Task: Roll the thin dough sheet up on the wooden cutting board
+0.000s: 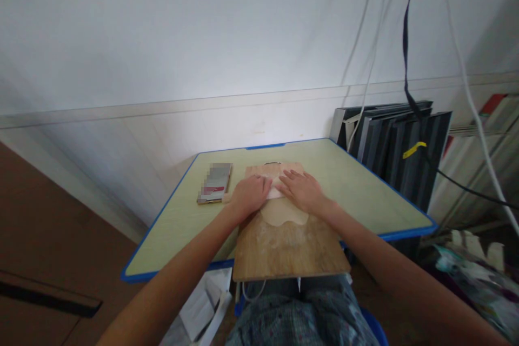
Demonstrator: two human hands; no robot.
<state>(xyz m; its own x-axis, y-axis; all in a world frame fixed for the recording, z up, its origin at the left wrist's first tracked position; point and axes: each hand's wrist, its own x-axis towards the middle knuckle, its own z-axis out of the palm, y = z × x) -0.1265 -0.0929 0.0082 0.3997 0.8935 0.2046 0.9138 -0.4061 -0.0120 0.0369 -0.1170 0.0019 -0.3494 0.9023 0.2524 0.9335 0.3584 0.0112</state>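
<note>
A thin, pale sheet of dough [284,214] with a wavy near edge lies on a wooden cutting board [290,251]. Across the dough runs a light wooden rolling pin [226,198], whose left end sticks out past my left hand [252,194]. That hand is curled over the pin. My right hand [302,190] rests flat on top of the pin's other side, fingers stretched out and slightly apart. Both hands cover much of the pin and the far part of the dough.
The board overhangs the near edge of a blue-rimmed table [365,194]. A flat grey object [219,175], partly pixelated, lies left of the board. Dark panels [405,146] lean against the wall on the right, behind hanging cables [406,65]. White bags [203,305] are below left.
</note>
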